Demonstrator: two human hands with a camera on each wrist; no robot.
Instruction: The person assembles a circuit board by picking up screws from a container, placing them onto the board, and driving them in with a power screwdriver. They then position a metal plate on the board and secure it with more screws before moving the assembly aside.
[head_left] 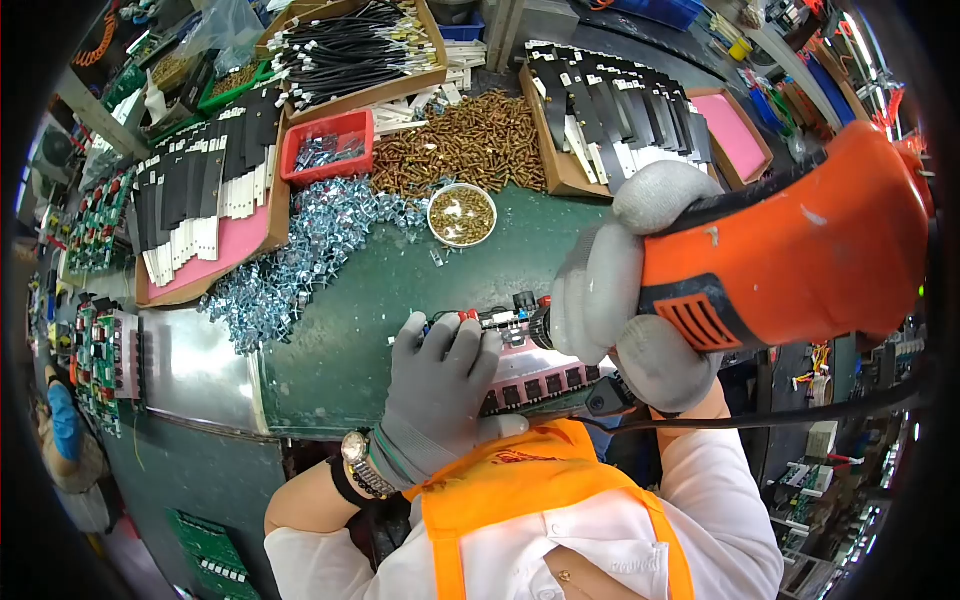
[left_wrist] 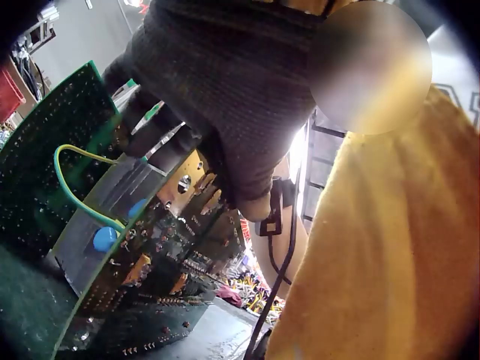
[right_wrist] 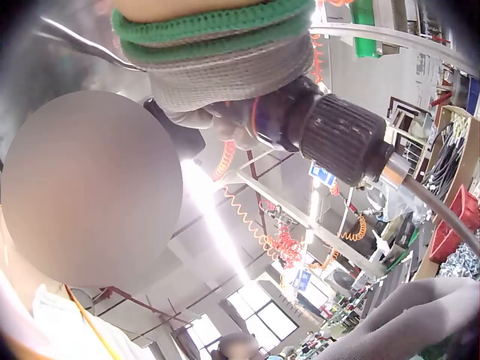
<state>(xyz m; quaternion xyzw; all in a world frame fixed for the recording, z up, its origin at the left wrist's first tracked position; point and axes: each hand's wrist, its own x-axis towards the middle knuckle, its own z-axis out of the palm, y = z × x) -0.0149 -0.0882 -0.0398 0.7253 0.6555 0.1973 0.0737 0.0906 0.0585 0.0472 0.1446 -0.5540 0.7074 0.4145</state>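
Observation:
The right hand (head_left: 625, 290), in a grey glove, grips an orange power screwdriver (head_left: 800, 245). Its black chuck (right_wrist: 341, 139) and metal bit (right_wrist: 442, 214) show in the right wrist view. The gloved left hand (head_left: 440, 400) lies over a circuit board assembly (head_left: 545, 385) at the table's front edge, fingers across its far side and thumb nearer the body. In the left wrist view the left hand (left_wrist: 217, 97) holds the assembly, whose green board (left_wrist: 150, 262) has blue round parts and a yellow-green wire. The spot under the bit is hidden in the head view.
A white bowl of screws (head_left: 462, 215) stands beyond the board. Around it lie brass-coloured screws (head_left: 465, 145), silver clips (head_left: 320, 230), a red bin (head_left: 328, 147) and boxes of black and white strips (head_left: 625, 110). A black cable (head_left: 780, 418) runs right from the front of the body.

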